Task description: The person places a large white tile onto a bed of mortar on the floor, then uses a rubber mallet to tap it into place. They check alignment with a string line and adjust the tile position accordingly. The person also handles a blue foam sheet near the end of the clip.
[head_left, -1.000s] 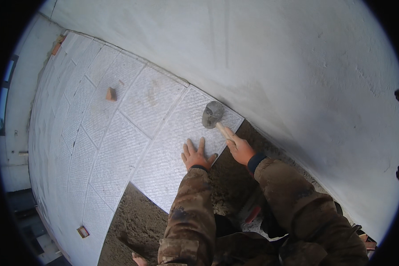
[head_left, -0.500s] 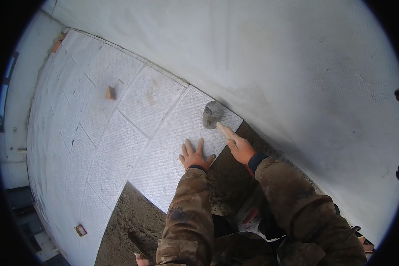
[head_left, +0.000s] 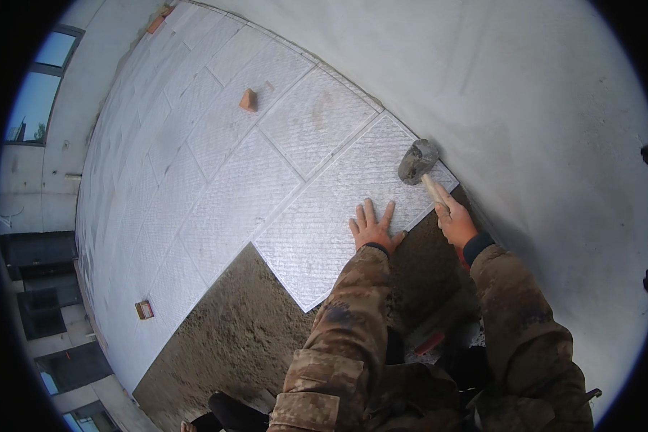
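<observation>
My left hand (head_left: 373, 227) lies flat with fingers spread on a pale grey, ribbed paving tile (head_left: 306, 248). My right hand (head_left: 456, 223) is wrapped round the light handle of a mallet (head_left: 418, 162). Its dark, mortar-smeared head is over the tile's far right corner, close to the wall; whether it touches the tile I cannot tell. The tile's far left side borders laid tiles (head_left: 241, 169). Its near corner juts over the wet brown mortar (head_left: 227, 320).
A smooth grey wall (head_left: 547, 144) rises along the right. On the laid tiles sit a broken brick piece (head_left: 248, 100) and a small red-and-yellow box (head_left: 145, 309). Something red (head_left: 430, 342) lies near my legs. Another person's dark-clothed limb (head_left: 230, 412) shows at the lower left.
The view has swung, so tile and hands appear farther right. My left hand stays flat and my right still grips the mallet. The trowel-like tool by the other person's hand is out of sight.
</observation>
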A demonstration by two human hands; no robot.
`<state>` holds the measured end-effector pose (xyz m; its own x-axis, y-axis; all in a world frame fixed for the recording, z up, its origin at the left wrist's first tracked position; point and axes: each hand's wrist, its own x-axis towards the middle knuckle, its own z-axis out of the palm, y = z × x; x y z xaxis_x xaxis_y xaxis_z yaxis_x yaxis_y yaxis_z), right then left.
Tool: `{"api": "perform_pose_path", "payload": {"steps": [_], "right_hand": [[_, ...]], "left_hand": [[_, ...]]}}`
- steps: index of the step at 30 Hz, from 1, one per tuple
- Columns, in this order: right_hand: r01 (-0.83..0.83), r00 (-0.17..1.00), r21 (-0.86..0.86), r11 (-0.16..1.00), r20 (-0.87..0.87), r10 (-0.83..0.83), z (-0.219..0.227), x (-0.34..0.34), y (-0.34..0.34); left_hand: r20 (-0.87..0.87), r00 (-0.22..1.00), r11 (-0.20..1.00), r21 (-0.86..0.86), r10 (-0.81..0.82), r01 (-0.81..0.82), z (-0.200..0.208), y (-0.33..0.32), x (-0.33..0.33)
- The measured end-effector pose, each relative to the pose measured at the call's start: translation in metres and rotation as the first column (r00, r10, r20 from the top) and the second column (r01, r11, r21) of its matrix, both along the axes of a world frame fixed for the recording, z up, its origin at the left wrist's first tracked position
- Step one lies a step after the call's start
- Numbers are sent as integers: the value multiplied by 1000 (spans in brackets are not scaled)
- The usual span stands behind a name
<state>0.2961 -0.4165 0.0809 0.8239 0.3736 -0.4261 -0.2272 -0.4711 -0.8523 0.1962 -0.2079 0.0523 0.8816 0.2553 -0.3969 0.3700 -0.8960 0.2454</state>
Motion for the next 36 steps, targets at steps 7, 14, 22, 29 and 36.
{"api": "perform_pose_path", "payload": {"steps": [7, 14, 22, 29, 36], "right_hand": [[-125, 921, -99, 987, 359, 153, 9, -3, -5], [-173, 944, -89, 981, 268, 191, 13, -25, 1], [-196, 958, -167, 966, 176, 225, 3, -15, -5], [-247, 921, -120, 962, 280, 272, -4, -13, -9], [-370, 824, -158, 915, 399, 403, 14, -18, 10]], "left_hand": [[40, 999, 1000, -2, 18, -18, -11, -1, -1], [35, 999, 1000, 4, 29, -29, -11, 1, -1], [120, 953, 960, -36, 279, -276, -15, 6, -39], [-64, 770, 773, 40, 634, -633, 1, 33, -138], [-19, 733, 733, 43, 680, -679, -8, 27, -154]]}}
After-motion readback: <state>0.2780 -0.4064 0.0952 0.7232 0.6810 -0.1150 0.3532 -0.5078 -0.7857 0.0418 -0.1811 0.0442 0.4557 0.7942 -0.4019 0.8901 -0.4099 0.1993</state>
